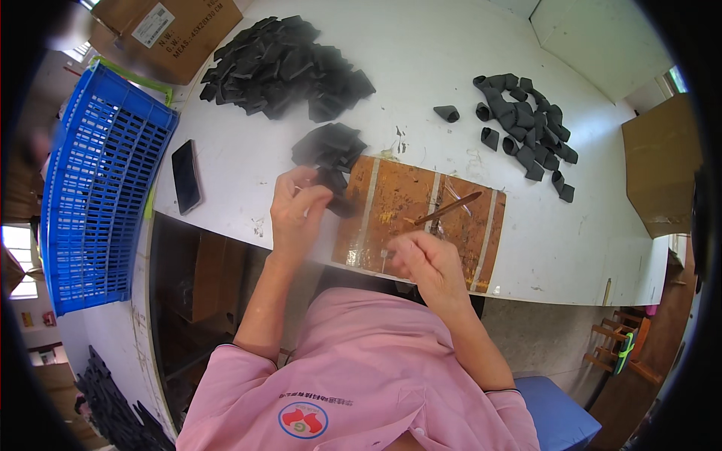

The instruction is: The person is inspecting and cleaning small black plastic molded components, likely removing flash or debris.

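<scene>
My left hand [295, 218] is pinched at the left edge of a brown board [365, 252]. At its fingertips is a dark flat piece [344, 204], blurred by motion, which it seems to hold. Just beyond lies a small stack of black flat pieces [331, 144]. My right hand [430, 269] hovers over the front of the board with curled fingers pressed together. Whatever they hold, if anything, is hidden. Close above its knuckles, a thin brown stick [455, 207] slants over the board, apart from the fingers as far as I can see.
A large heap of black pieces [282, 68] lies at the far left. Black rolled pieces [526, 124] are grouped at the right, with one cone-shaped roll [447, 113] apart. A phone [186, 177], a blue basket [98, 188] and cardboard boxes [169, 37] stand around the white table [564, 248].
</scene>
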Demonstrator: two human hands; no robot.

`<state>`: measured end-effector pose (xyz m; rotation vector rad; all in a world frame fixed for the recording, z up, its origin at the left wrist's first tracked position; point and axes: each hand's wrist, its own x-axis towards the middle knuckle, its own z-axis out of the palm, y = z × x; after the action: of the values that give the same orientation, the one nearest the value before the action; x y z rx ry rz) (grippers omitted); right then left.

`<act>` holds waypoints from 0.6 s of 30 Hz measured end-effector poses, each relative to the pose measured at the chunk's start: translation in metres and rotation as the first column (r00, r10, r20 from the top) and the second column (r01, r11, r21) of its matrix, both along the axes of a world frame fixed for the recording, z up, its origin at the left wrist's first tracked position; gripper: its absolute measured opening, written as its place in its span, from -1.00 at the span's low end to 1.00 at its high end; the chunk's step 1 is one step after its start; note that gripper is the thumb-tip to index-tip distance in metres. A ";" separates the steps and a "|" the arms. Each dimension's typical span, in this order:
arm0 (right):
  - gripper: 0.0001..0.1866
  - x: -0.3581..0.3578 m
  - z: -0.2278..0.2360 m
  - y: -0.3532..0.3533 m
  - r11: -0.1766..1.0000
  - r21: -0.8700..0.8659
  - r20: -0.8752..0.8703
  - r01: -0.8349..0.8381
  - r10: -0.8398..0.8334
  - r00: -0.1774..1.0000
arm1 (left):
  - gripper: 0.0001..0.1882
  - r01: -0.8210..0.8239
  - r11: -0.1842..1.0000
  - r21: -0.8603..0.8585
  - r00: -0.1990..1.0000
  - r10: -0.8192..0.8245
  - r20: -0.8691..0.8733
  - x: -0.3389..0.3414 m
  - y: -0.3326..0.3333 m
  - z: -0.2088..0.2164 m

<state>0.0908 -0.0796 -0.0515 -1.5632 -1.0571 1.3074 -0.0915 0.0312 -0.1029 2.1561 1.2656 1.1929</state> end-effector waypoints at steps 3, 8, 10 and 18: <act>-0.72 -0.003 -0.003 0.013 0.987 -0.134 -0.500 0.086 -0.142 0.854 | -0.81 0.347 0.937 0.053 0.936 -0.349 0.040 0.019 -0.024 0.030; -0.73 -0.005 -0.013 0.015 0.953 -0.285 -0.761 0.098 -0.288 0.582 | -0.86 0.316 0.948 0.024 0.917 -0.312 0.250 0.042 -0.047 0.038; -0.77 -0.003 -0.014 0.013 0.950 -0.264 -0.821 0.165 -0.311 0.478 | -0.89 0.298 0.954 -0.021 0.896 -0.272 0.351 0.049 -0.051 0.028; -0.76 -0.021 -0.032 0.018 0.931 -0.215 -0.807 0.296 -0.340 0.483 | -0.81 0.450 0.699 -0.557 0.614 0.211 0.761 0.045 -0.045 0.023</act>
<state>0.0699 -0.0621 -0.0833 -0.8593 -0.0922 1.5437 -0.0468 -0.0138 -0.0801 0.9055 0.8810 1.1077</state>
